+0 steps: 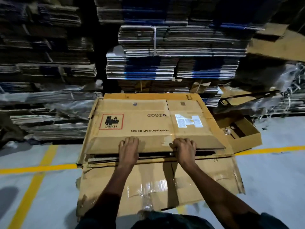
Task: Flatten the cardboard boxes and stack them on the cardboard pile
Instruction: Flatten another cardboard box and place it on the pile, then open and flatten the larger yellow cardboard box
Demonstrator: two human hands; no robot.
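A flattened brown cardboard box (148, 123) with a red UN3481 label and a white sticker lies on top of the cardboard pile (102, 160) on the floor. My left hand (128, 150) presses flat on the box's near flap, fingers spread. My right hand (184, 149) rests on the same flap near its front edge, fingers curled over the cardboard. Under the pile a large taped cardboard sheet (148, 187) spreads toward me.
An open, unflattened box (242, 134) sits on the floor to the right of the pile. Tall stacks of bundled flat cardboard (165, 47) wall in the back and left. Yellow lines (38, 167) mark the grey floor. A dark metal frame (244, 98) lies at the right.
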